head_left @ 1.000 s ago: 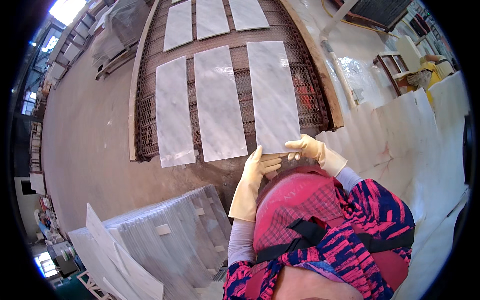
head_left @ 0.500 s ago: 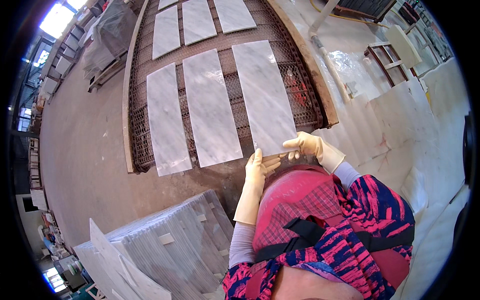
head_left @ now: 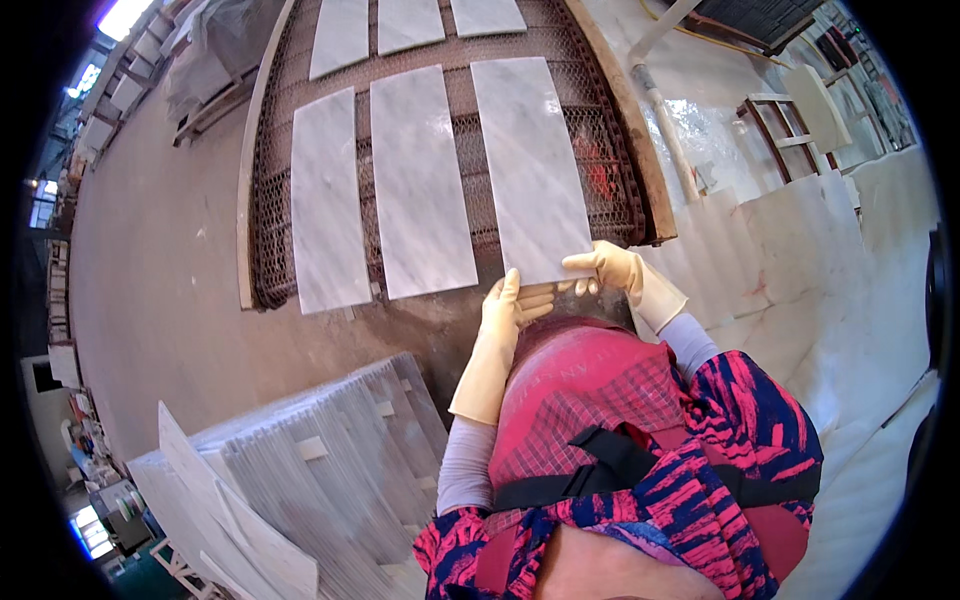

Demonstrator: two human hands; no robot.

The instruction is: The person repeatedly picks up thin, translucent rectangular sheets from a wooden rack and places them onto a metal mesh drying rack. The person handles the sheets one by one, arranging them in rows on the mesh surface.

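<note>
Both my hands wear cream rubber gloves and grip the near end of a white marble tile (head_left: 532,165) with grey veining. My left hand (head_left: 510,310) holds its near left corner, thumb on top and fingers underneath. At the near right corner, my right hand (head_left: 610,270) pinches the edge the same way. The tile's far part lies over a wire mesh conveyor (head_left: 480,215). Left of it, a second marble tile (head_left: 422,185) and a third marble tile (head_left: 332,205) lie on the mesh, their near ends jutting past its edge.
Several more tiles (head_left: 410,22) lie farther up the conveyor, between wooden side rails (head_left: 655,205). A stack of thin slabs (head_left: 320,470) stands upright at lower left, with a slab (head_left: 225,500) leaning on it. White sheeting (head_left: 790,250) covers the right side, near a wooden frame (head_left: 785,135).
My view has shifted, so the conveyor and its tiles sit a little higher in the picture. Both hands keep their hold on the right tile's near corners.
</note>
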